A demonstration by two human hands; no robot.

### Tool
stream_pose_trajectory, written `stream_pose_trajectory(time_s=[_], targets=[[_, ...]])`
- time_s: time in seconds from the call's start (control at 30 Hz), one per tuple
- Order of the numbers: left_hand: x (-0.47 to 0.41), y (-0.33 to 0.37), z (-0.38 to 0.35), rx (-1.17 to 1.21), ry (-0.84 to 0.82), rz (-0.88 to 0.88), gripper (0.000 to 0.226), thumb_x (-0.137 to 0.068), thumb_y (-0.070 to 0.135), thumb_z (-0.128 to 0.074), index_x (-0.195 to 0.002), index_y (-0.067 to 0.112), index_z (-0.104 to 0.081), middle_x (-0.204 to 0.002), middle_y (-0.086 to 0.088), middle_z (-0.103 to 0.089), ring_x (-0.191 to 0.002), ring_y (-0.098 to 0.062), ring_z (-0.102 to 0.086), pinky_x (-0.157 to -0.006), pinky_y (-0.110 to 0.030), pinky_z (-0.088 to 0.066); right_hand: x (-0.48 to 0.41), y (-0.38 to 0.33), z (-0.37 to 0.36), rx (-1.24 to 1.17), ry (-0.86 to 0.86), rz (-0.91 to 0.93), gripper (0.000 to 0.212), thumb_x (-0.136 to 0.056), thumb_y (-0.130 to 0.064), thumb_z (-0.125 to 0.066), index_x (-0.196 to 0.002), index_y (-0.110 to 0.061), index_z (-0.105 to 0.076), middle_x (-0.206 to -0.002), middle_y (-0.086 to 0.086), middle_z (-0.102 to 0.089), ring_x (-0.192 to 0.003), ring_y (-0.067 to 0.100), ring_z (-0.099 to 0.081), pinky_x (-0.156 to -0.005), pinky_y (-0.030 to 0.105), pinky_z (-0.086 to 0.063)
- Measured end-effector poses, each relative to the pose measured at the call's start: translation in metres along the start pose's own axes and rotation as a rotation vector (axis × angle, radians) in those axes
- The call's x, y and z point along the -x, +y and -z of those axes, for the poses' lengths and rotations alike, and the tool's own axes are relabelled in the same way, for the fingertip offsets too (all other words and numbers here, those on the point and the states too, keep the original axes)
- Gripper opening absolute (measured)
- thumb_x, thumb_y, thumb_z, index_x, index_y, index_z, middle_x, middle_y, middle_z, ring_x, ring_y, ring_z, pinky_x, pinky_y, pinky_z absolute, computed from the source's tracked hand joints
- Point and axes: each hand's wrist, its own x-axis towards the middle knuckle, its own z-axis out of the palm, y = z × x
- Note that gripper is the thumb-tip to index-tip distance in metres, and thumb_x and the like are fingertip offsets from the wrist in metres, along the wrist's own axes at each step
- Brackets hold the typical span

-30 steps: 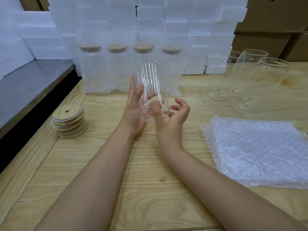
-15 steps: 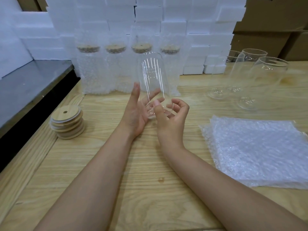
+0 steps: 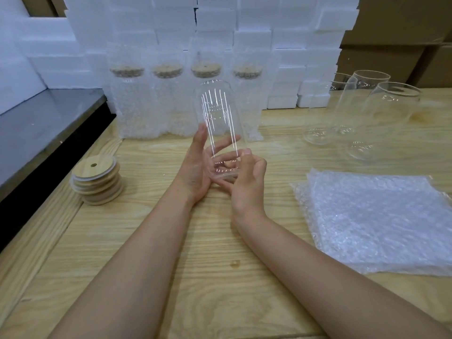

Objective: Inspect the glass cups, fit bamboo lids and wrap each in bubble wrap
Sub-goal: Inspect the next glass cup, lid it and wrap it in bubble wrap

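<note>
1. Near half of the tabletop [image 3: 220,277] is bare wood around your forearms: free passage.
2. Left: lid stack [image 3: 96,183] sits near the edge, well apart from your left hand [image 3: 195,172], with a bare lane between.
3. Back: four wrapped cups [image 3: 166,106] stand in a row just behind the held cup [image 3: 220,113], with foam blocks [image 3: 244,33] behind. Blocked.
4. Back right: bare glass cups [image 3: 362,106] cluster close together.
5. Right: bubble wrap sheets [image 3: 376,221] lie flat, with a bare strip beside your right forearm.

Over the past second, my left hand [image 3: 195,172] fanned its fingers out behind the tall clear glass cup [image 3: 221,123], while my right hand [image 3: 249,182] drew its curled fingers in under the lower end, thumb sliding onto the wall.
</note>
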Motion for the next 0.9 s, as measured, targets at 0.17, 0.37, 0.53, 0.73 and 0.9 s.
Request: stream_pose_trajectory(time_s=[0.17, 0.37, 0.53, 0.73, 0.9], targets=[[-0.0001, -0.0029, 0.0032, -0.046, 0.123, -0.018, 0.081, -0.045, 0.074, -0.077, -0.120, 0.050, -0.054, -0.106, -0.004, -0.072, -0.077, -0.019, -0.070, -0.064, -0.028, -0.054, 0.0046, -0.0021, 0.0017, 0.238, 0.041, 0.162, 0.028, -0.093, -0.046, -0.052, -0.109, -0.029, -0.037, -0.113, -0.002, -0.052, -0.093, 0.005, -0.056, -0.088, 0.030, -0.050], [-0.0028, -0.0068, 0.0023, -0.057, 0.139, -0.025, 0.087, -0.044, 0.074, -0.079, -0.123, 0.060, -0.047, -0.101, -0.002, -0.070, -0.086, -0.026, -0.066, -0.088, -0.049, -0.050, 0.0086, -0.0038, -0.0022, 0.395, 0.021, 0.258, 0.071, -0.069, -0.031, -0.084, -0.116, -0.028, -0.031, -0.123, 0.000, -0.031, -0.119, 0.020, -0.041, -0.099, 0.040, -0.045], [-0.0041, -0.0051, -0.0010, 0.052, 0.088, -0.005, 0.079, -0.041, 0.078, -0.076, -0.115, 0.064, -0.052, -0.110, -0.009, -0.057, -0.080, -0.021, -0.061, -0.078, -0.042, -0.050, 0.0043, -0.0012, 0.0014, 0.350, 0.020, 0.241, 0.062, -0.075, -0.026, -0.080, -0.116, -0.028, -0.033, -0.119, 0.003, -0.036, -0.105, 0.016, -0.050, -0.086, 0.026, -0.050], [-0.0058, -0.0033, -0.0022, 0.090, 0.087, 0.018, 0.111, -0.031, 0.078, -0.078, -0.131, 0.057, -0.035, -0.108, -0.006, -0.072, -0.099, -0.028, -0.068, -0.078, -0.042, -0.057, 0.0062, -0.0059, 0.0035, 0.140, -0.003, 0.227, 0.036, -0.080, -0.042, -0.050, -0.109, -0.025, -0.039, -0.102, -0.010, -0.052, -0.088, -0.011, -0.056, -0.077, 0.011, -0.044], [-0.0044, -0.0020, -0.0020, 0.123, 0.055, 0.045, 0.117, -0.034, 0.075, -0.079, -0.139, 0.053, -0.033, -0.110, -0.009, -0.072, -0.100, -0.031, -0.067, -0.069, -0.040, -0.059, 0.0072, -0.0049, 0.0027, 0.019, -0.035, 0.118, 0.017, -0.087, -0.040, -0.044, -0.100, -0.028, -0.042, -0.079, -0.020, -0.064, -0.076, -0.004, -0.061, -0.085, 0.043, -0.055]])
